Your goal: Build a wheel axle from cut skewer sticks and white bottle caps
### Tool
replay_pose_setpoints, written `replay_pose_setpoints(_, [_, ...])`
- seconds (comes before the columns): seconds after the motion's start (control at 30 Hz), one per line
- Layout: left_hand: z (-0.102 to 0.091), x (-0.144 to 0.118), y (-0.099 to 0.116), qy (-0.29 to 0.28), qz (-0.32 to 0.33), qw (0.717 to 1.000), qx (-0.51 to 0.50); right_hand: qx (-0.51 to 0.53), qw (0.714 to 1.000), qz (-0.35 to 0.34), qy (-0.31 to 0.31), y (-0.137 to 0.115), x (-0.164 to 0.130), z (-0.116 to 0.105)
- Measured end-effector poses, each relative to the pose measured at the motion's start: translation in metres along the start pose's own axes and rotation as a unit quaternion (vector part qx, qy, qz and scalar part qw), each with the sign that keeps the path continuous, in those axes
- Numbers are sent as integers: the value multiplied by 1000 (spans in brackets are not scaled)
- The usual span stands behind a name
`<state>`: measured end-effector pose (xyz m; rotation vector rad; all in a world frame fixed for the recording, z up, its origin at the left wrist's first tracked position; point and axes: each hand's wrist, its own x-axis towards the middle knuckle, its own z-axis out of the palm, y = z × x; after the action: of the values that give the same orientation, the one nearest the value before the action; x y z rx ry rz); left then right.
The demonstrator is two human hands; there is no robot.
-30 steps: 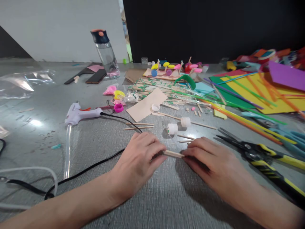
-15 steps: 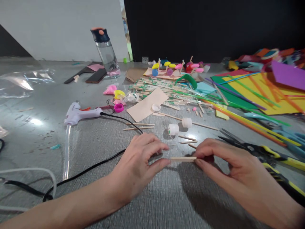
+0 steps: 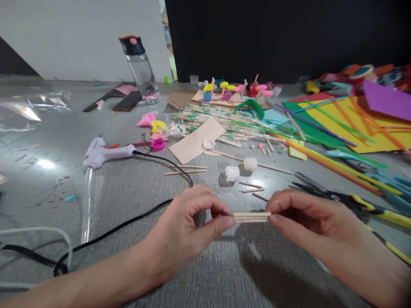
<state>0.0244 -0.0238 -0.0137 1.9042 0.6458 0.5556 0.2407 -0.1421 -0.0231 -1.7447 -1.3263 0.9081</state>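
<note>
A small row of short wooden sticks (image 3: 252, 217) lies level between my two hands, side by side. My left hand (image 3: 202, 222) pinches the left ends between thumb and forefinger. At the other end, the thumb and fingertips of my right hand (image 3: 308, 226) are closed on the same sticks. Just beyond them rest more short stick pieces (image 3: 251, 191). Two white plastic caps stand behind these: one cap (image 3: 231, 173) by itself, the other cap (image 3: 250, 164) on a longer stick (image 3: 275, 169).
A glue gun (image 3: 109, 155) lies at left, its black cord (image 3: 128, 222) running behind my left forearm. Yellow-black pliers (image 3: 362, 205) are beside my right hand. Farther back are a water bottle (image 3: 141, 72), bundled sticks (image 3: 205, 115) and coloured sheets (image 3: 369, 124).
My left fingers have closed on the left ends of the sticks. The sticks have tilted, so several now show side by side. The view has shifted slightly.
</note>
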Motion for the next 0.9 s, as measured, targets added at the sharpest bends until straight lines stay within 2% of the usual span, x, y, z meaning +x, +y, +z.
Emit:
replay_pose_setpoints(0.2, [0, 0, -2, 2, 3, 1000, 8, 37, 998, 6, -58, -1, 3, 1])
replay_pose_setpoints(0.4, [1, -2, -4, 10, 10, 999, 43, 48, 998, 23, -42, 0, 4, 3])
replay_pose_setpoints(0.53, [2, -3, -5, 0, 31, 998, 50, 61, 995, 38, -63, 0, 3, 4])
replay_pose_setpoints(0.7, [3, -2, -4, 2, 8, 999, 53, 71, 995, 7, -68, -6, 4, 6])
replay_pose_setpoints(0.9, [3, -2, -10, 15, 12, 997, 68, 27, 996, -10, -81, -3, 11, 1])
